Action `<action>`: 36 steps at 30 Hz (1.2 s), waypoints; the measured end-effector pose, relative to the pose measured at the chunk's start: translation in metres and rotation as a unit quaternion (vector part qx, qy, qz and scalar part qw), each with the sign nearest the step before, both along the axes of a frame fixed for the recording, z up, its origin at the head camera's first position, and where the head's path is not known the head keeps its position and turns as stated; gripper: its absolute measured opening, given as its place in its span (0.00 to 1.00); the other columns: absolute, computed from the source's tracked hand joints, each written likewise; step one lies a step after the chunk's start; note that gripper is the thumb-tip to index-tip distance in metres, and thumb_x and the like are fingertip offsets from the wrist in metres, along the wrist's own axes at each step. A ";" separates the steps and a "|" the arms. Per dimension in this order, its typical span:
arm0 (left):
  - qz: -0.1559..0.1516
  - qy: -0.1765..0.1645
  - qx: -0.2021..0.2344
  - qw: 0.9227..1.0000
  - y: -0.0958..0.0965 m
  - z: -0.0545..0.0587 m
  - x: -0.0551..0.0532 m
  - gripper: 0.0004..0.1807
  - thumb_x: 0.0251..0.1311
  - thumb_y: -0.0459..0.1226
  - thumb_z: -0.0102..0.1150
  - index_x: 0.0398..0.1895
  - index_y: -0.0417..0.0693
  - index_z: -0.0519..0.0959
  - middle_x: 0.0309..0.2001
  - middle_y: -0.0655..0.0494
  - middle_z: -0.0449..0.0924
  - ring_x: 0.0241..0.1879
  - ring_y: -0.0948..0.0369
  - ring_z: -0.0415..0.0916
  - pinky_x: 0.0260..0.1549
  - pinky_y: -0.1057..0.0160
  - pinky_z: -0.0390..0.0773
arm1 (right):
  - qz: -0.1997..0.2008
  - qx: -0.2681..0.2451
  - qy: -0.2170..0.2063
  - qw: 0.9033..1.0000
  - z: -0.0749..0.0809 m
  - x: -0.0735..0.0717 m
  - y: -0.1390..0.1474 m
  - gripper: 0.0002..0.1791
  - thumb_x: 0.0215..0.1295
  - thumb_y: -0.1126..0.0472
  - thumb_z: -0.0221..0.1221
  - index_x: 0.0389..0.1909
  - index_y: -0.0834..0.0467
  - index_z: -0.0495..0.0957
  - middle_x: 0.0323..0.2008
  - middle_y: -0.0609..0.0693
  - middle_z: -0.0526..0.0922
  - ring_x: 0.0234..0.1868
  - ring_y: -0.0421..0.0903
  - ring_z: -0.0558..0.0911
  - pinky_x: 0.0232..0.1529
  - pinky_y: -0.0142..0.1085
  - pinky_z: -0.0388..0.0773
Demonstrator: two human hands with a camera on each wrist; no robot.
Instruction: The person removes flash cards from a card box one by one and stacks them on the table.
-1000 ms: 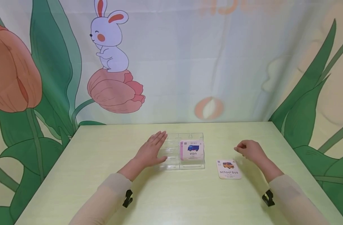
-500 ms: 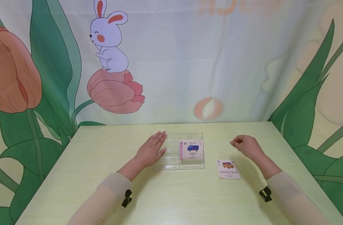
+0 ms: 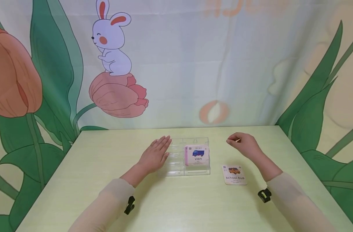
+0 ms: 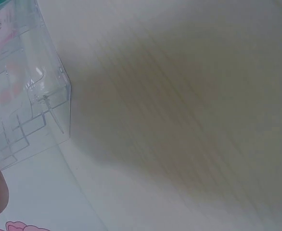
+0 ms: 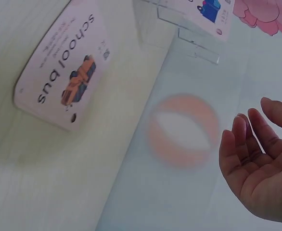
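Observation:
My left hand rests with straight fingers on the left side of a clear plastic card rack, covering part of it. The rack also shows at the left of the left wrist view. In its right half stands a card reading "van", with a blue truck picture. A "school bus" card lies face up on the table to the right of the rack. My right hand hovers above and behind that card. Its fingers are loosely curled, and the right wrist view shows nothing held between them.
The pale table ends at a printed cloth backdrop with a rabbit, tulips and leaves. Bare tabletop surrounds the rack and the card. A dark clip or band sits at the right wrist.
My right hand has moved left and away from me, rising past the school bus card toward the rack. The left thumb has drawn in closer to its fingers. Both cards have stayed put.

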State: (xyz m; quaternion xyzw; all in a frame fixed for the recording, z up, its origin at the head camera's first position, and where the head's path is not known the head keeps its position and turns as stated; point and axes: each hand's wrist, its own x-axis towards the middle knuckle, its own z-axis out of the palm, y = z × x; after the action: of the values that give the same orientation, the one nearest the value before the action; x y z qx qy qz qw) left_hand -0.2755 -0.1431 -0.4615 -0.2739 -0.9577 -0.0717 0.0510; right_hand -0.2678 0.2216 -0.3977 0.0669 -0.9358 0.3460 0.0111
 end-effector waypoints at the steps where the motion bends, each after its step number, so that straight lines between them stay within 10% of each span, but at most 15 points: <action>1: -0.001 0.001 0.005 1.000 0.000 0.000 0.001 0.33 0.79 0.43 0.41 0.80 0.37 0.54 0.82 0.42 0.54 0.82 0.45 0.50 0.83 0.46 0.50 | 0.001 0.001 0.004 1.000 0.001 0.000 -0.002 0.16 0.75 0.56 0.58 0.50 0.66 0.82 0.47 0.64 0.86 0.44 0.55 0.83 0.40 0.38 0.81; 36: 0.005 0.009 -0.024 1.000 0.001 -0.001 -0.001 0.33 0.79 0.44 0.41 0.80 0.37 0.54 0.82 0.43 0.53 0.82 0.46 0.50 0.82 0.46 0.53 | 0.048 -0.053 0.010 0.997 -0.041 -0.023 -0.055 0.12 0.68 0.63 0.65 0.48 0.65 0.83 0.44 0.61 0.86 0.42 0.51 0.82 0.37 0.31 0.77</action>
State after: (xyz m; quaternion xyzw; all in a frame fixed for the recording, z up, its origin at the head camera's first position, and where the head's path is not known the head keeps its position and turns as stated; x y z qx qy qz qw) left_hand -0.2770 -0.1425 -0.4630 -0.2709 -0.9600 -0.0459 0.0535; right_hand -0.2912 0.1665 -0.4384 0.1146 -0.9115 0.3950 0.0069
